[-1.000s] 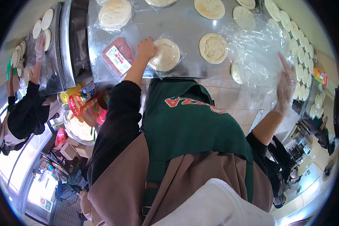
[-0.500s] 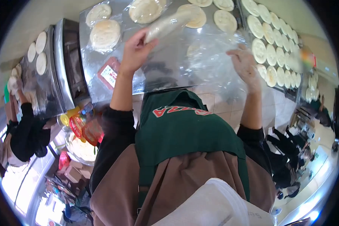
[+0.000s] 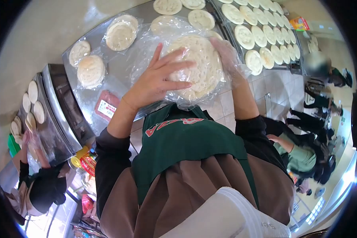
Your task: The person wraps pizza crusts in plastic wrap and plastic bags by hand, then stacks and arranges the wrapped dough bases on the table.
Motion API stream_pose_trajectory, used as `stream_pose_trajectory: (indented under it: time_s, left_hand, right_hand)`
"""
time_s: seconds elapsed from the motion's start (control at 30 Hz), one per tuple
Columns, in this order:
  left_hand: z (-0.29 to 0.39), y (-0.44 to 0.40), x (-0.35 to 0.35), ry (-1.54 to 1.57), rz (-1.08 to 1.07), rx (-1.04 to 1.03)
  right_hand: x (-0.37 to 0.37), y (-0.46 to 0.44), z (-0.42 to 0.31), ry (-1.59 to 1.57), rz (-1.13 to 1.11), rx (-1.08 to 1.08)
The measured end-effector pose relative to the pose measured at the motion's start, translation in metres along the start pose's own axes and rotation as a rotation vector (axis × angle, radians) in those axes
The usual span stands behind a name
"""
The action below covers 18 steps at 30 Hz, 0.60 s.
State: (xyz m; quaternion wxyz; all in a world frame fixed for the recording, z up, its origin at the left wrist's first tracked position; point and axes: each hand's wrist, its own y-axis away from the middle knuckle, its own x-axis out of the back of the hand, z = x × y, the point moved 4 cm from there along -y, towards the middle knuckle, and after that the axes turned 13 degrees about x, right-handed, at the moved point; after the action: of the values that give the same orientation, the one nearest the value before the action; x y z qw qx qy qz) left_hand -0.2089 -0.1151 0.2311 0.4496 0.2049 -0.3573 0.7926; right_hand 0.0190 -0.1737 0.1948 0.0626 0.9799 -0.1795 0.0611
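A round pale pizza base [image 3: 204, 59], perhaps the top of a stack, is held above the near edge of the metal table, with clear plastic bag film [image 3: 144, 65] around it. My bare left hand [image 3: 158, 77] lies over its left side, fingers stretched and spread. Along the right edge, my right hand [image 3: 228, 59], in a clear glove, grips the pizza base; its fingertips are partly hidden. Left of my left hand, a red packet with a white label [image 3: 107, 106] lies on the table. Bagged pizza bases [image 3: 91, 71] rest farther left.
Another bagged base [image 3: 122, 33] lies at the back of the metal table [image 3: 107, 55]. Rows of pizza bases [image 3: 260, 35] cover a surface to the right. At far left, a co-worker's hands [image 3: 33, 142] are near more bases. Other people [image 3: 313, 119] stand at right.
The pale stack my left hand held nearly edge-on now faces up, with plastic around it. My hands have come together at its sides. The view has shifted.
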Motion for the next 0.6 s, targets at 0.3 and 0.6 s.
stream_pose_trajectory:
  time_s: [0.3,0.6]
  left_hand:
    - [-0.031,-0.005,0.000,0.273,0.448,0.399]
    - [0.003,-0.059,-0.024,1.196,0.170,0.386]
  right_hand:
    - [0.029,0.028,-0.023,0.505,0.210,0.771]
    - [0.054,0.099,-0.070,0.722,0.261,0.457]
